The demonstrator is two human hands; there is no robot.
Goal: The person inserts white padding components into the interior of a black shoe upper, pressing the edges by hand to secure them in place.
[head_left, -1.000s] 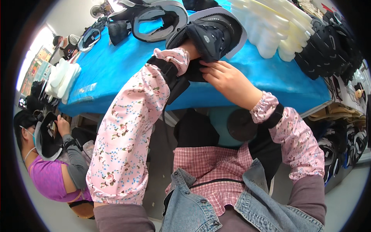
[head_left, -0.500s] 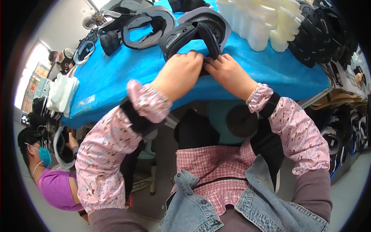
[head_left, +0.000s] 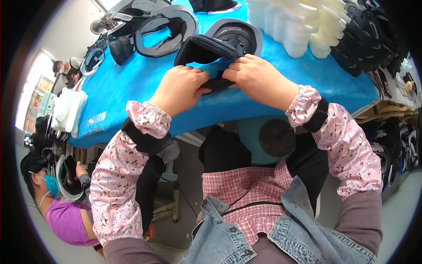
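Note:
A black padded piece with a grey rim (head_left: 222, 42) lies at the near edge of the blue table (head_left: 132, 83). My left hand (head_left: 180, 88) and my right hand (head_left: 257, 79) both pinch its black front flap, fingertips meeting in the middle. The flap is lifted and folded toward me. Both forearms wear pink flowered sleeve covers.
More black-and-grey padded pieces (head_left: 160, 24) lie farther back on the table. Stacks of white foam parts (head_left: 299, 22) stand at the back right, black pieces (head_left: 369, 39) beyond them. A seated person in purple with a mask (head_left: 52, 207) holds another piece at lower left.
My left hand has come from reaching over the table back to the near edge. Both hands have drawn the black piece closer and now grip its front flap together.

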